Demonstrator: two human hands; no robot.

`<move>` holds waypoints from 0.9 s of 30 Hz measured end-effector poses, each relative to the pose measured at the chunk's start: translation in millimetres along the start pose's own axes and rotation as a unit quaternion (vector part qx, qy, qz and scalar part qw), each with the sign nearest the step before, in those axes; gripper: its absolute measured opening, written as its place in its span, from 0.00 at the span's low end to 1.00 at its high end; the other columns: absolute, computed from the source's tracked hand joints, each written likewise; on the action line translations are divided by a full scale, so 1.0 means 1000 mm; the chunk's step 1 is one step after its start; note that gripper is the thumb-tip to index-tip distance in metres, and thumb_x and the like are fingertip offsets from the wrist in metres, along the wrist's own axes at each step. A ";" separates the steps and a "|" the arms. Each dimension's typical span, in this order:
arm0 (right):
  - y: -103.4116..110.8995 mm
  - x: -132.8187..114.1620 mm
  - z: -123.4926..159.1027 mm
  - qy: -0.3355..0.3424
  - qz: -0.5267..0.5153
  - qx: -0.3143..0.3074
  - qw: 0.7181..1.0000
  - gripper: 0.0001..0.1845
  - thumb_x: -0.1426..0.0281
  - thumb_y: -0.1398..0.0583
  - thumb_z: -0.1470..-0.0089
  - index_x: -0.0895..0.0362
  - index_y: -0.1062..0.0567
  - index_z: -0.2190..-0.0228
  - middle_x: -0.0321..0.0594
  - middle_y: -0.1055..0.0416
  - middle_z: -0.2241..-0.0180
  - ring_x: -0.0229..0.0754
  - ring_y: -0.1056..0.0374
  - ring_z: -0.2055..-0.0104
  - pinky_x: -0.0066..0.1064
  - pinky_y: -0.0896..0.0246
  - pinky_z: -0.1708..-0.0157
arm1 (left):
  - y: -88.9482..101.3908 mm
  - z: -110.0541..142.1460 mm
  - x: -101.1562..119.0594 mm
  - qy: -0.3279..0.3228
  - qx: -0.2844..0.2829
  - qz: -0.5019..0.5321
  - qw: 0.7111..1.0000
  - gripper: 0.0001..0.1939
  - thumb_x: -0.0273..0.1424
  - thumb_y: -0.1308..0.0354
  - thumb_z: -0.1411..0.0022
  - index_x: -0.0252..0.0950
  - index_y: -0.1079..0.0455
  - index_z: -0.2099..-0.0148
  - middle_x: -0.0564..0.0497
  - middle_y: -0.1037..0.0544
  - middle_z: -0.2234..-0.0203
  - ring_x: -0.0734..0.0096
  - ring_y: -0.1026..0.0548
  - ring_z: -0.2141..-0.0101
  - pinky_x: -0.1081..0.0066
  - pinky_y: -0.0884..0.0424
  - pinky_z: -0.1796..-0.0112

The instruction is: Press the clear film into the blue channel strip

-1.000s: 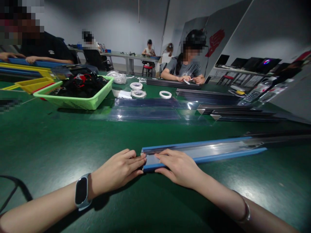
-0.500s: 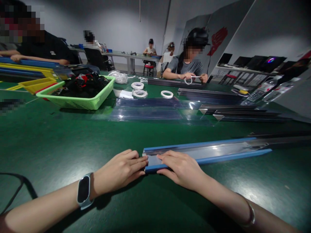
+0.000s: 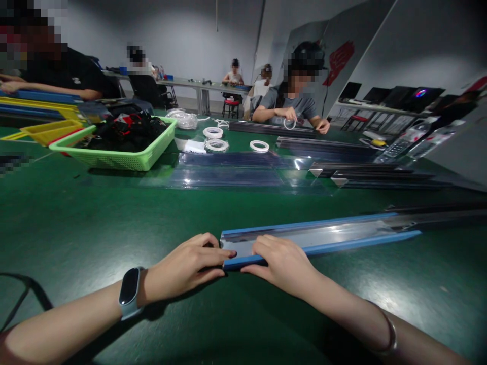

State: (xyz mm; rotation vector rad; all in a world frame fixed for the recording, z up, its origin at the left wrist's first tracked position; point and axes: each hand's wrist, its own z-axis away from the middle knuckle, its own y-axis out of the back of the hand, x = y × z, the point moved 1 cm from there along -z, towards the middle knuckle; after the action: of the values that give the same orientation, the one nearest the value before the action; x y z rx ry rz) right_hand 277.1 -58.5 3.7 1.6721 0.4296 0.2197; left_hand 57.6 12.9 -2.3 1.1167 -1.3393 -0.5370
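Closed narrowly around the near left corner of the blue-edged channel (image 3: 335,234) with the left hand (image 3: 186,266), fingertips over the open end and thumb low against the near side. Just to the right, closed around the near blue edge with the right hand (image 3: 287,263), fingers curled over into the channel and thumb outside, below the edge. Cannot tell from here how hard either grip presses. Lying lengthwise on the green table (image 3: 144,218), running away to the right from both hands. Wearing a smart band (image 3: 130,286) on the left wrist and a bracelet (image 3: 392,334) on the right forearm. Beyond the channel, on the same table, can see clear plastic sheets (image 3: 228,177), dark strips (image 3: 369,169) to their right, and three rolls of white tape (image 3: 259,150) behind. Farther left, can see a light green basket (image 3: 144,161) filled with black and red items, beside a yellow tray (image 3: 53,133). Across the table, can make out a person in grey (image 3: 306,107) holding a white ring (image 3: 290,128).
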 end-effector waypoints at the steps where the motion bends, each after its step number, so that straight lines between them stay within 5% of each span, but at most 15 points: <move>1: 0.001 0.000 0.000 -0.002 0.000 0.001 1.000 0.16 0.55 0.40 0.50 0.56 0.30 0.71 0.36 0.31 0.72 0.41 0.34 0.68 0.30 0.44 0.72 | 0.000 0.000 -0.001 -0.001 0.003 0.001 1.000 0.17 0.32 0.49 0.36 0.42 0.37 0.45 0.50 0.28 0.55 0.66 0.35 0.57 0.67 0.33 0.58; 16: 0.007 -0.002 -0.002 -0.011 -0.031 -0.043 0.999 0.12 0.60 0.38 0.51 0.56 0.30 0.70 0.36 0.30 0.68 0.40 0.33 0.66 0.29 0.43 0.71 | 0.000 -0.002 0.004 0.013 0.018 0.036 0.999 0.11 0.30 0.49 0.36 0.41 0.30 0.53 0.51 0.26 0.61 0.70 0.33 0.59 0.70 0.34 0.59; 27: 0.002 -0.004 -0.001 -0.001 -0.014 0.005 1.000 0.18 0.52 0.41 0.50 0.55 0.30 0.70 0.36 0.30 0.71 0.40 0.33 0.68 0.30 0.45 0.72 | -0.002 -0.001 0.004 -0.003 0.043 0.011 0.999 0.15 0.30 0.49 0.36 0.40 0.34 0.47 0.48 0.26 0.58 0.68 0.33 0.59 0.67 0.31 0.59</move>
State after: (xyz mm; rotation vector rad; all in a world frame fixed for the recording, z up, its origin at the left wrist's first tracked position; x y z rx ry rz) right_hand 273.6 -58.8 5.8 1.6742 0.4536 0.1958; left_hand 60.0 9.0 -1.6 1.1695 -1.3890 -0.4695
